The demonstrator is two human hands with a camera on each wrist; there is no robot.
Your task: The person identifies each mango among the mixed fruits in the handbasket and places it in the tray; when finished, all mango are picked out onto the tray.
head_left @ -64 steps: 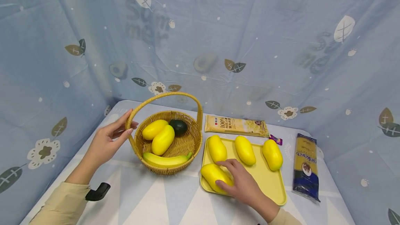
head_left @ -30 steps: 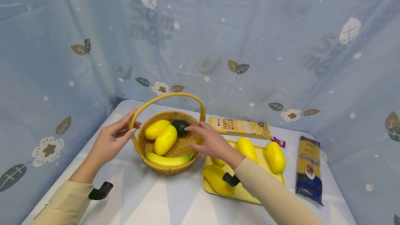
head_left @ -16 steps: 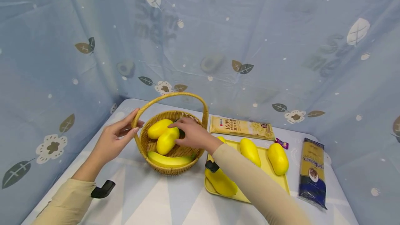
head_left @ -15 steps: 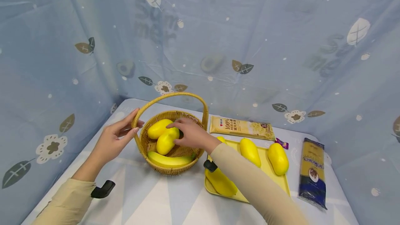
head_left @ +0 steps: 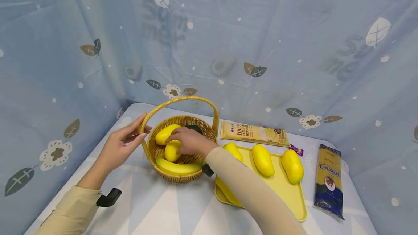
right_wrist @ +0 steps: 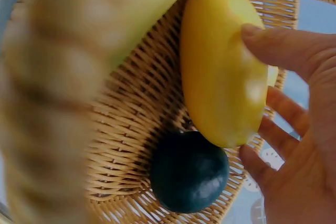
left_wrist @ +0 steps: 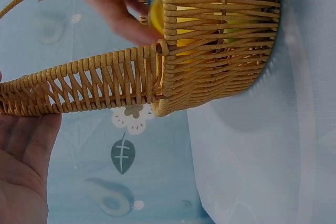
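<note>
My left hand point(head_left: 119, 146) holds one side of the wicker basket's handle point(head_left: 142, 128), thumb in front and fingers behind. Inside the basket point(head_left: 177, 181), my right hand point(head_left: 191, 140) grips a yellow mango point(head_left: 172, 151), which it partly covers in the head view. The right wrist view shows the thumb on this mango point(right_wrist: 220, 66) and the fingers along its other side. A second mango point(head_left: 166, 133) lies against it. Behind the right hand sits a dark green avocado point(head_left: 196, 128), seen whole as a round dark fruit point(right_wrist: 189, 171) from the right wrist. A banana point(head_left: 177, 168) lies along the near wall.
Right of the basket is a yellow tray point(head_left: 285, 198) bearing several mangoes point(head_left: 262, 160), one partly hidden by the right sleeve. A pasta packet point(head_left: 254, 133) and a small purple wrapper point(head_left: 296, 150) lie behind it. A blue and gold packet point(head_left: 329, 182) lies at the right.
My right hand has moved left from the tray's front mango into the basket and now grips a mango there. My left hand keeps its hold on the handle.
</note>
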